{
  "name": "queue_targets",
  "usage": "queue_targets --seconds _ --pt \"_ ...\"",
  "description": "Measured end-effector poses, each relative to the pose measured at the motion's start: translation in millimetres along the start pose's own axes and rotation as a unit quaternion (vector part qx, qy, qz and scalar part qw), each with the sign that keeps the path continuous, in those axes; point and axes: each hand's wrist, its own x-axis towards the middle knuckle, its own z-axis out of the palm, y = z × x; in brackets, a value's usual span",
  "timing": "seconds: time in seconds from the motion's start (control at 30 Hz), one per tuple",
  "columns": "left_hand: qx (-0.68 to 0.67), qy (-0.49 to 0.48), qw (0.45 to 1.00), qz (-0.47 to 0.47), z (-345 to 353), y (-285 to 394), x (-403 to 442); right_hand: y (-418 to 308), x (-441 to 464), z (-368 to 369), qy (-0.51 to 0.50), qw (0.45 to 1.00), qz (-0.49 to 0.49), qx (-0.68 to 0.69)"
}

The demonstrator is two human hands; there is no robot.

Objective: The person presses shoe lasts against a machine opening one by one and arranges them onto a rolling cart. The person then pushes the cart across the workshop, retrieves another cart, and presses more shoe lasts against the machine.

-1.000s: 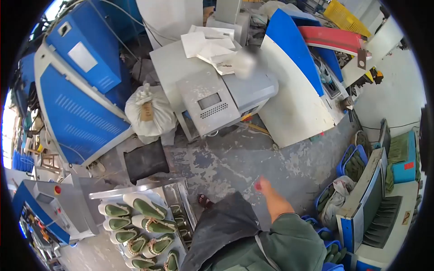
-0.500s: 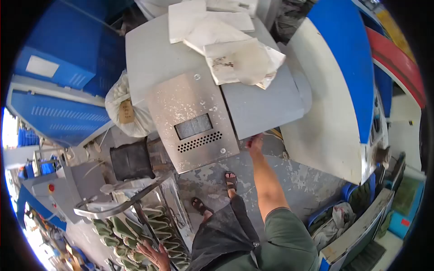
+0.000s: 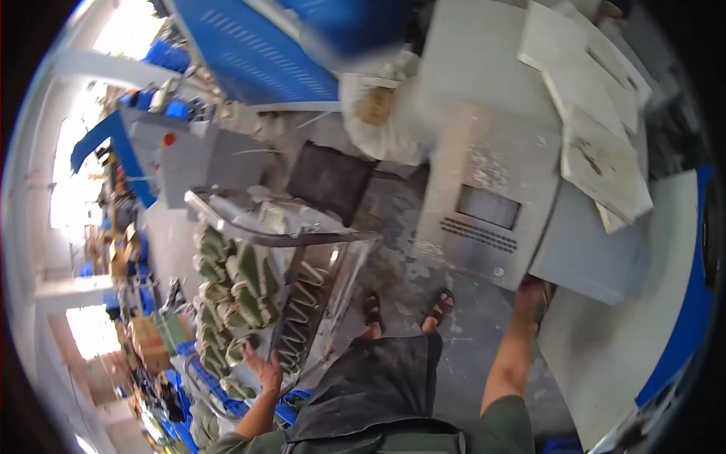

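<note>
My left hand (image 3: 265, 369) is open, its fingers apart, beside the green shoe-like pieces with pale rims (image 3: 249, 291) that fill a metal rack cart (image 3: 310, 239). Its fingertips come close to the lowest piece; whether they touch it I cannot tell. My right hand (image 3: 532, 293) reaches to the lower edge of a grey machine (image 3: 597, 257), just right of its speckled metal front panel (image 3: 473, 204). That hand's fingers are dim and partly hidden under the edge, so their grip does not show.
White boards or sheets (image 3: 597, 113) lie on top of the machine. A white sack (image 3: 378, 125) and a dark cushion-like pad (image 3: 330, 181) are left of it. A blue vented cabinet (image 3: 265, 57) stands behind. At right is a large pale panel with a blue edge (image 3: 643, 333).
My view has swung left, bringing the rack cart nearer the middle and the machine to the right. My left hand has come up beside the green pieces; my right stays at the machine's edge.
</note>
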Motion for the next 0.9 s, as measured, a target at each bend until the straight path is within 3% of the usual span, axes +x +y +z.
queue_targets --seconds 0.1,0.13,0.2,0.3,0.33,0.4,0.43,0.47,0.5,0.63,0.7,0.77,0.83,0.9 --pt "0.005 0.029 0.999 -0.039 -4.8 -19.6 -19.2 21.3 38.5 -34.5 -0.162 0.969 0.168 0.088" --pt "0.003 0.022 0.999 -0.029 -1.1 -26.2 -22.0 21.2 36.6 -35.3 0.005 0.991 0.130 0.036" --pt "0.000 0.007 1.000 -0.008 4.2 -36.1 -6.6 19.5 9.5 -38.9 0.234 0.966 0.083 -0.072" --pt "0.027 0.004 0.999 -0.032 -2.1 -54.7 -7.6 55.9 -60.1 -57.2 0.414 0.870 0.125 -0.238" --pt "0.038 0.043 0.998 -0.009 6.9 -67.6 -8.5 76.6 -87.0 -30.0 0.443 0.814 0.213 -0.309" --pt "0.039 0.092 0.994 0.039 3.7 -80.1 -6.0 125.1 -143.0 -2.3 0.236 0.790 0.373 -0.426" --pt "0.023 0.102 0.992 0.065 -2.1 -79.5 -1.9 156.8 -166.8 17.5 0.134 0.831 0.428 -0.330" --pt "0.009 0.113 0.989 0.090 -4.9 -82.7 -2.5 193.2 -193.4 89.5 0.048 0.761 0.418 -0.495" --pt "0.012 0.132 0.988 0.082 1.6 -89.5 -7.3 225.0 -218.6 176.4 -0.006 0.709 0.421 -0.565" --pt "0.011 0.188 0.978 0.088 39.3 -117.2 -13.8 326.3 -288.7 348.3 -0.303 0.765 0.226 -0.522" --pt "0.012 0.209 0.974 0.091 64.3 -128.8 -17.7 368.3 -284.7 399.8 -0.473 0.652 0.099 -0.584" --pt "0.003 0.214 0.972 0.097 79.3 -138.4 -21.9 416.3 -293.4 469.5 -0.546 0.588 0.043 -0.595" --pt "-0.011 0.243 0.965 0.103 90.9 -146.3 -16.0 486.4 -279.7 486.1 -0.577 0.495 0.029 -0.649" --pt "-0.019 0.236 0.966 0.102 93.5 -151.4 -2.6 568.6 -251.5 470.3 -0.579 0.453 -0.041 -0.677"
